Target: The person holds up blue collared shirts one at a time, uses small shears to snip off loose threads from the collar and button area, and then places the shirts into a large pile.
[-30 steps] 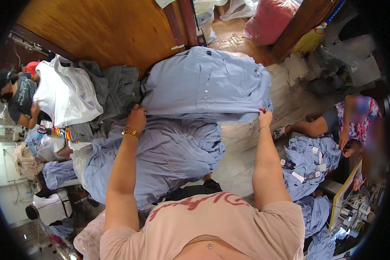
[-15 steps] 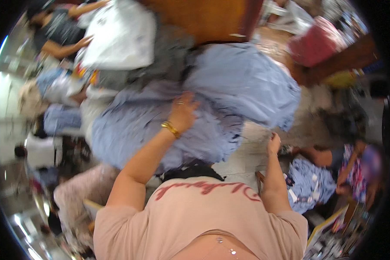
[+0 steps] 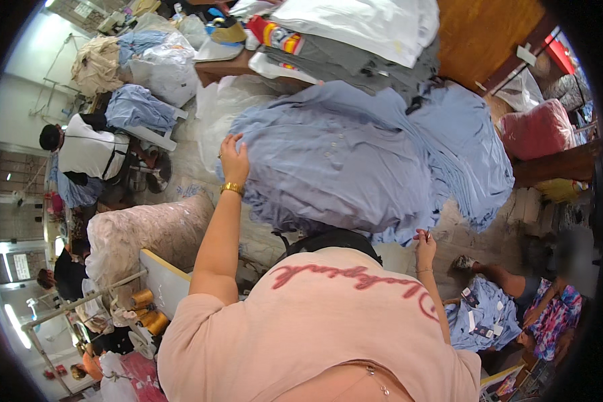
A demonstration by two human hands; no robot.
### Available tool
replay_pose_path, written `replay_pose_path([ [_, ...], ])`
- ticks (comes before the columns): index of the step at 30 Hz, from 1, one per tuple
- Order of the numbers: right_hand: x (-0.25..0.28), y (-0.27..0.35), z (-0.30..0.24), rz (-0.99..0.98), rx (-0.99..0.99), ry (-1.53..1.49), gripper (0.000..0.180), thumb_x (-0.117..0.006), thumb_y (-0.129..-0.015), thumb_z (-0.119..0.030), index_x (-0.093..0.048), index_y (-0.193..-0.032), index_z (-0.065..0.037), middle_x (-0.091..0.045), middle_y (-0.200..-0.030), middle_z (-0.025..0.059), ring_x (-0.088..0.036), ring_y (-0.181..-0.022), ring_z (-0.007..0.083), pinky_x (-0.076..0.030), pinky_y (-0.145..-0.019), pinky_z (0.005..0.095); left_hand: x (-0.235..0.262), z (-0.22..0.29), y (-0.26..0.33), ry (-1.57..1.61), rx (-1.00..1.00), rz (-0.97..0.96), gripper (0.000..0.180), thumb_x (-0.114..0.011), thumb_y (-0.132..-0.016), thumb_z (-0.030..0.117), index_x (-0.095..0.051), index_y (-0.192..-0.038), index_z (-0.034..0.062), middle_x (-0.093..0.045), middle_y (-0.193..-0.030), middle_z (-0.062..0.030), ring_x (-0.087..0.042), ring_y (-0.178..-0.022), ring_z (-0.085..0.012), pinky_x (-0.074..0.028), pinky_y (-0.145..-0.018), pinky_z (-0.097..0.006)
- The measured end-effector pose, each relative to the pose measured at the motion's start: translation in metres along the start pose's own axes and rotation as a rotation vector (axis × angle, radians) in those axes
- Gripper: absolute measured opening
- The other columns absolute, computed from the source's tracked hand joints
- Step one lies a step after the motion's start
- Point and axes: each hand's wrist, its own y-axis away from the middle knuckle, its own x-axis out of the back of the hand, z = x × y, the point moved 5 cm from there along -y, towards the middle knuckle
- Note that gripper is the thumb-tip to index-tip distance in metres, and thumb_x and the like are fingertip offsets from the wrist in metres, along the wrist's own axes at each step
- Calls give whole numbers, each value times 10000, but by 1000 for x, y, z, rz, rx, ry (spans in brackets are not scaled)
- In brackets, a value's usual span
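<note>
A light blue collared-looking shirt (image 3: 328, 157) with small buttons lies spread over a thick pile of similar blue garments in front of me. My left hand (image 3: 234, 159), a gold bracelet at its wrist, rests on the pile's left edge with its fingers stretched over the cloth. By the pile's near right corner is my right hand (image 3: 425, 246). Its fingers are closed around something small and dark, too small to name. A second heap of blue garments (image 3: 465, 144) adjoins the pile on the right, its folds hanging down.
Grey garments (image 3: 355, 67) and a white plastic bag (image 3: 375, 23) lie beyond the pile. A pink wrapped bundle (image 3: 147, 231) stands at left, near a seated person in white (image 3: 90, 151). Another person (image 3: 553, 315) sits at right beside blue garments with tags (image 3: 482, 315).
My left hand has gone from the middle of the pile to its left edge. The top shirt now lies flatter, its buttons showing. The whole view has shifted, with more of the left side visible.
</note>
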Motion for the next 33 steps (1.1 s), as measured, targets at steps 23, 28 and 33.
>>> replay_pose_path([
  [23,-120,58,-61,437,-699,-889,109,-528,-820,-167,-507,-777,-69,-441,-575,44,-391,-433,144,-309,-363,277,3,17,-6,1398,732,-734,328,-571,-823,174,-519,-1084,-18,-578,-1043,-71,-547,-941,-204,-422,-825,-308],
  [28,-120,54,-56,382,-560,-898,65,-583,-788,-131,-542,-801,-83,-459,-615,21,-378,-417,124,-307,-363,271,8,0,46,1440,942,-492,396,-533,-851,204,-446,-1162,-24,-531,-1140,-101,-504,-1044,-213,-383,-926,-347],
  [33,-111,51,-49,444,-572,-803,81,-609,-773,-129,-551,-812,-88,-473,-634,13,-395,-430,116,-312,-368,263,3,2,84,1676,1135,-724,294,-398,-905,255,-503,-1074,38,-579,-1037,-68,-563,-928,-191,-466,-791,-313],
])
